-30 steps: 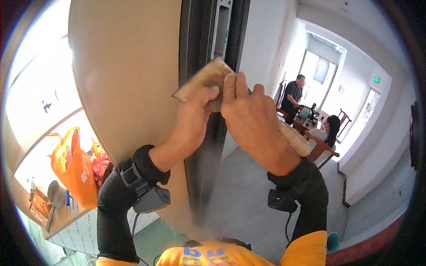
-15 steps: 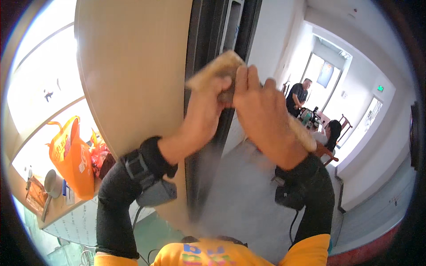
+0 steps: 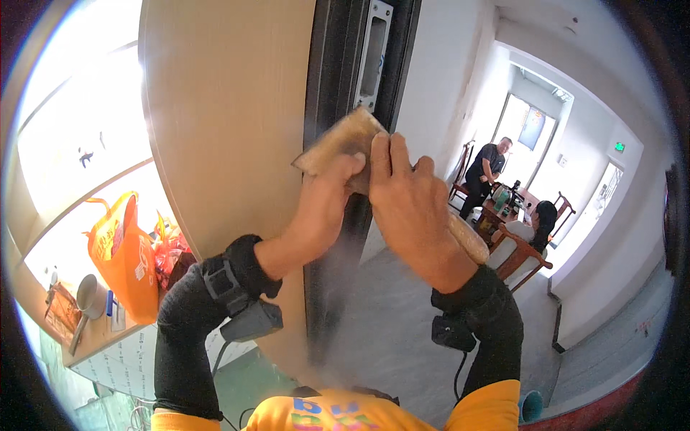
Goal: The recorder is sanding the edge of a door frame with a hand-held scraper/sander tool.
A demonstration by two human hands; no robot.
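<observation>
Both hands grip one flat tool (image 3: 343, 142) with a broad, tan, dark-smudged end and a rounded wood-coloured handle showing under the right wrist. Whether it is a brush or a scraper I cannot tell. My left hand (image 3: 320, 201) has its thumb on the broad end, its other fingers hidden behind. Across the tool's middle lie the fingers of my right hand (image 3: 408, 197). The tool is in front of a dark door frame (image 3: 334, 65), just below a metal strike plate (image 3: 373, 54); contact with the frame is unclear.
Left of the frame stands a tan panel (image 3: 223, 144). A shelf holds an orange bag (image 3: 128, 258), a red bag (image 3: 169, 251) and a long-handled pan (image 3: 88, 298). Farther right, two people (image 3: 489, 169) are near a table with wooden chairs (image 3: 523, 255).
Both hands and the tool are slightly lower in view, uncovering more of the strike plate. The far person in dark clothes has leaned back. My grip stays the same.
</observation>
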